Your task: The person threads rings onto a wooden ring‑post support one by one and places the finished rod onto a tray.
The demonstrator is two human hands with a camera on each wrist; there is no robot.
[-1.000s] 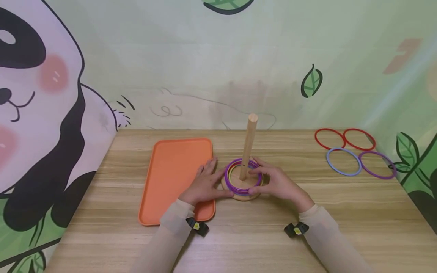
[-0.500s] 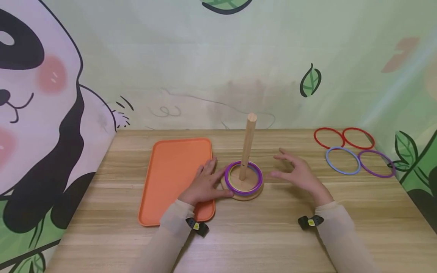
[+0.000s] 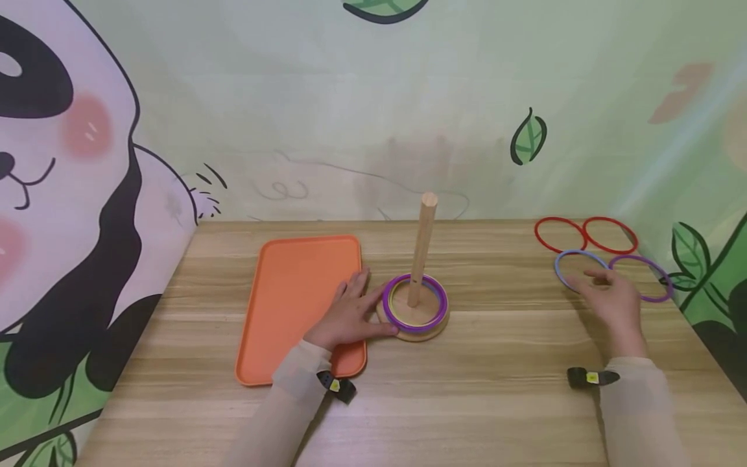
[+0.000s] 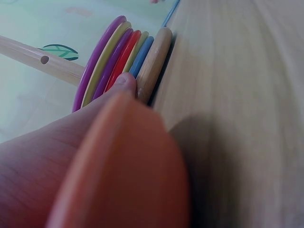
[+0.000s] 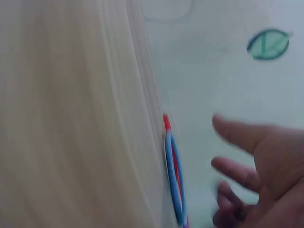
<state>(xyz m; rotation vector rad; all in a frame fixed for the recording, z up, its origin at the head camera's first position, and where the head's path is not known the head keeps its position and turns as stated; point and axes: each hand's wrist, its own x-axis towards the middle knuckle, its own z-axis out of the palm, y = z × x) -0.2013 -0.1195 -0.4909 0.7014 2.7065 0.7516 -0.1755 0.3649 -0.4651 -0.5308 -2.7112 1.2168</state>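
Note:
A wooden peg [image 3: 424,250] stands upright on a round base [image 3: 420,336]. Around its foot lies a stack of several coloured rings [image 4: 109,61], a purple ring [image 3: 415,329] on top. My left hand [image 3: 345,318] spans the right edge of the orange tray [image 3: 292,292]; its fingers are extended and its thumb touches the side of the stack. Over on the right, my right hand [image 3: 617,308] hovers above a light blue ring [image 3: 574,251], fingers loosely spread and holding nothing. Part of that ring is hidden behind the hand.
Two red rings, a left one [image 3: 535,233] and a right one [image 3: 635,243], lie flat at the table's back right. A loose purple ring [image 3: 636,257] is beside the blue one. A printed wall [image 3: 327,97] borders the table's back.
My right hand has left the stack and travelled right, to above the light blue ring. The left hand keeps its place, and the stacked rings now lie more evenly.

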